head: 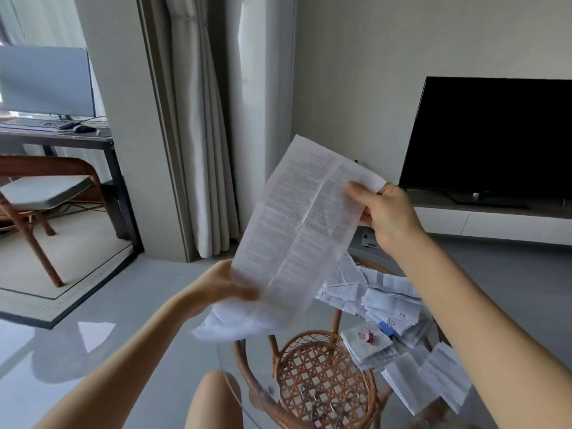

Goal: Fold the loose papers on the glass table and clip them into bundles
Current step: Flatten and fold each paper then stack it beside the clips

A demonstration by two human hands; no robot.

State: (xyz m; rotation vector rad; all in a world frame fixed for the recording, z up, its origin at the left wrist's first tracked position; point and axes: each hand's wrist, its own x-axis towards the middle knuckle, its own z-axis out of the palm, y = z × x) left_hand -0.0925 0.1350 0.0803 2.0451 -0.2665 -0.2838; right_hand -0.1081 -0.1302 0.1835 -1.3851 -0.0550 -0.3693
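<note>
While both hands work above the surface, the right hand [383, 215] has its grip closed on the upper right corner of a printed sheet [297, 230], thumb on the near face and the other fingers behind, so the page hangs stretched and readable. The left hand [229, 286] is closed on the lower left edge of the same sheet; its fingertips are blurred, so I cannot tell exactly how they pinch. Below that hand a white crumpled mass [229, 326] droops, which may be the sheet's lower end or further pages; the blur does not settle it.

Held at two opposite ends, the sheet runs diagonally between the grips, tilted and well above the glass surface [250, 379]. A long crease runs down its middle and a fainter one crosses it, which suggests the page is being opened flat or lined up for folding; the taut two-handed hold would serve either.

Out from the hands, to the right and lower, lies the heap of loose papers [371, 292] on the glass. Nearer sits a folded bundle [368, 348] with a pink binder clip [367, 335] on it, and a blue clip [385, 329] just beside. More folded pages [433, 379] lie at the near right. Under the glass shows the wicker base [322, 379].
</note>
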